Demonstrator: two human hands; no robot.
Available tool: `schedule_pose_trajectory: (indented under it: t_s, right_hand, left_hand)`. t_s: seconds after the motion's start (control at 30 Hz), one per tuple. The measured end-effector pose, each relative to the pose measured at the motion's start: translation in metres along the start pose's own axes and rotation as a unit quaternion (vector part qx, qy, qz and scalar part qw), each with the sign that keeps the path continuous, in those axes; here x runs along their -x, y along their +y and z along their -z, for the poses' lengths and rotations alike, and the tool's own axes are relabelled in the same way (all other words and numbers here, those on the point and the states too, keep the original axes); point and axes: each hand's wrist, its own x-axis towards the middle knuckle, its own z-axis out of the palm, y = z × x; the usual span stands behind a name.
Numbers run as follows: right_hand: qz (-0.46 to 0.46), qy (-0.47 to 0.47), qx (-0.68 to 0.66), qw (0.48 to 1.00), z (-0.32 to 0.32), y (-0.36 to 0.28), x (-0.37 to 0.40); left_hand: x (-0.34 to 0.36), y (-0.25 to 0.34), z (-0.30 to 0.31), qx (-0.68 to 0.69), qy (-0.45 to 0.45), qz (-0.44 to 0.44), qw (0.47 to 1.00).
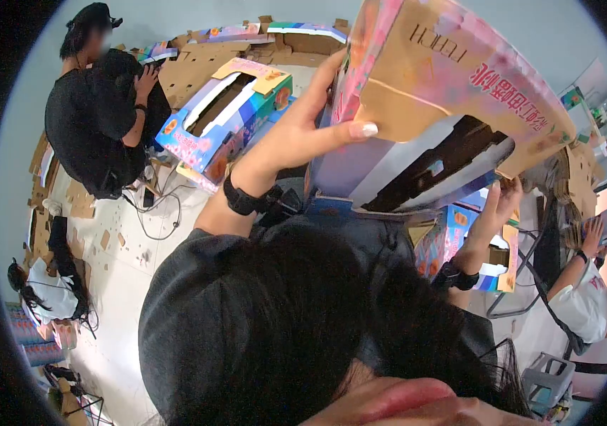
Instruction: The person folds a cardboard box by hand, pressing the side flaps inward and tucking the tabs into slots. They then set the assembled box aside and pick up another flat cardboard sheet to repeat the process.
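A large cardboard fruit box (pixel 417 92), printed pink, blue and tan with peach blossoms and lettering, is held up tilted in front of my chest. A long cut-out slot in its top panel shows the dark inside. My left hand (pixel 317 128) grips its left side, thumb lying across the tan panel and fingers behind the edge. At the lower right edge, my right hand (pixel 503 202) has its thumb and fingers closed on the cardboard. Part of the right hand's fingers is hidden behind the box.
Another printed box (pixel 200 145) stands beyond my left arm, and one more (pixel 505 259) sits below my right hand. A person in black (pixel 97 106) is at the upper left; others work at left and right. Cables (pixel 175 220), cardboard scraps and a grey stool (pixel 548 376) are on the floor.
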Motion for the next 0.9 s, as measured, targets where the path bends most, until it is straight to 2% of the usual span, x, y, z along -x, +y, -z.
schedule_pose_trajectory:
  t_s: [0.03,0.07,0.13,0.17,0.27,0.37,0.47,0.57,0.67,0.77,0.87,0.9]
  right_hand:
    - [0.038,0.021,0.007,0.999,0.000,-0.007,0.003]
    - [0.117,0.006,0.084,0.990,0.000,-0.015,0.008]
    - [0.272,-0.022,0.232,0.934,-0.006,-0.036,0.017]
    - [0.303,-0.053,0.220,0.926,-0.015,-0.045,0.022]
    - [0.460,-0.075,0.277,0.840,-0.033,-0.064,0.039]
    - [0.422,-0.220,0.212,0.853,-0.058,-0.066,0.032]
    - [0.455,-0.329,0.258,0.786,-0.080,-0.051,0.035]
    - [0.439,-0.395,0.281,0.757,-0.087,-0.032,0.042]
    - [0.417,-0.441,0.288,0.740,-0.090,-0.028,0.034]
    - [0.448,-0.426,0.239,0.749,-0.096,-0.010,0.025]
    - [0.465,-0.397,0.220,0.760,-0.101,0.009,0.020]
    - [0.454,-0.393,0.189,0.777,-0.103,0.014,0.016]
  left_hand:
    - [0.000,-0.004,0.001,0.005,0.004,0.002,1.000]
    - [0.000,-0.009,0.002,0.010,0.007,0.003,1.000]
    - [0.000,-0.020,0.003,0.005,0.031,0.001,1.000]
    - [-0.001,-0.024,0.003,0.024,0.043,0.007,0.999]
    - [-0.002,-0.025,0.007,0.057,0.066,0.026,0.996]
    - [0.001,-0.023,0.008,0.061,0.086,0.039,0.994]
    - [0.001,-0.022,0.006,0.073,0.104,0.056,0.990]
    - [0.001,-0.033,0.011,0.066,0.113,0.067,0.989]
    - [0.004,-0.051,0.018,0.060,0.085,0.081,0.991]
    - [0.011,-0.076,0.028,0.047,0.021,0.115,0.992]
    - [0.025,-0.126,0.036,0.039,-0.008,0.117,0.992]
    - [0.030,-0.128,0.035,0.039,-0.015,0.144,0.989]
